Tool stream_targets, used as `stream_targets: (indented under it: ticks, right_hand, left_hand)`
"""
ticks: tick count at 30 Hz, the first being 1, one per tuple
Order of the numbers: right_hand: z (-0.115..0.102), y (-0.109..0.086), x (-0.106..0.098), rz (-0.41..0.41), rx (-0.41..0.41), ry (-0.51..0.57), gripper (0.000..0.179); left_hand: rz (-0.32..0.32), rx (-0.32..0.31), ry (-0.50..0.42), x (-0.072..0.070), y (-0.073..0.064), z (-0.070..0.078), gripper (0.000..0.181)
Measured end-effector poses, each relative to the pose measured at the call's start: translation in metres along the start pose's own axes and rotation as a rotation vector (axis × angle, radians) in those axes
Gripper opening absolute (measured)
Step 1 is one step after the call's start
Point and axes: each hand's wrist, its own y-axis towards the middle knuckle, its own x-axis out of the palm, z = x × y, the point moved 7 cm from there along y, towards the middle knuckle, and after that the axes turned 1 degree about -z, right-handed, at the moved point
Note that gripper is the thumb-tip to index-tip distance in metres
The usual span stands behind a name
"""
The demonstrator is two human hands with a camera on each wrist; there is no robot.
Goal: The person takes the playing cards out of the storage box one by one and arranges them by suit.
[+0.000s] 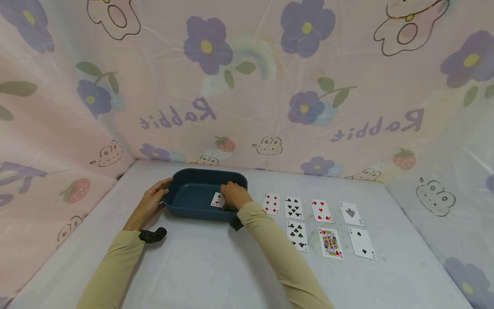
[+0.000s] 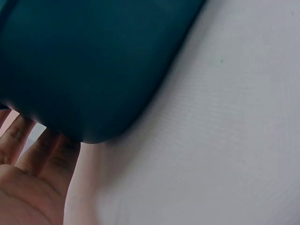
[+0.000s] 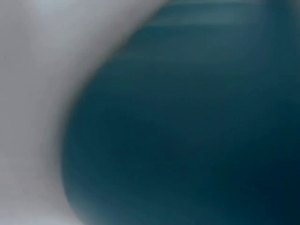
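A dark blue-green rectangular basin [image 1: 200,213] stands on the white-covered table. At its left end, my left hand [image 1: 149,201] touches the wall; the left wrist view shows its fingers [image 2: 40,150] fairly straight against the outside of the basin. My right hand [image 1: 234,195] reaches over the near right rim into the basin, its fingers curled by a playing card [image 1: 218,200] with red diamonds. Part of that card is hidden behind the hand. In the right wrist view only the basin wall [image 3: 178,122] appears, blurred, without any fingers.
Right of the basin, playing cards lie face up in two rows. Among them are a six of diamonds [image 1: 272,204], an ace of spades [image 1: 351,213], a king of hearts [image 1: 330,243] and a two of spades [image 1: 362,243]. Patterned cloth [image 1: 247,98] encloses the table's back and sides.
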Motion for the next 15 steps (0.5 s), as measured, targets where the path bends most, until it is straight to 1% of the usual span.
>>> stream_targets:
  ticks: [5,10,15]
  right_hand:
    - [0.0001,0.0012,-0.0006,-0.027,0.008,-0.006,0.055]
    - [0.0019,0.0045,0.0029,-0.043,0.012,0.005,0.053]
    - [0.0025,0.0065,0.0042,-0.035,0.005,-0.003,0.056]
  left_hand:
    - [-0.004,0.004,0.003,0.0017,-0.0003,0.0024,0.049]
    - [-0.01,-0.002,0.006,0.0026,-0.0007,0.0025,0.05]
    - [-0.011,-0.003,-0.002,0.0024,-0.0002,0.0015,0.049]
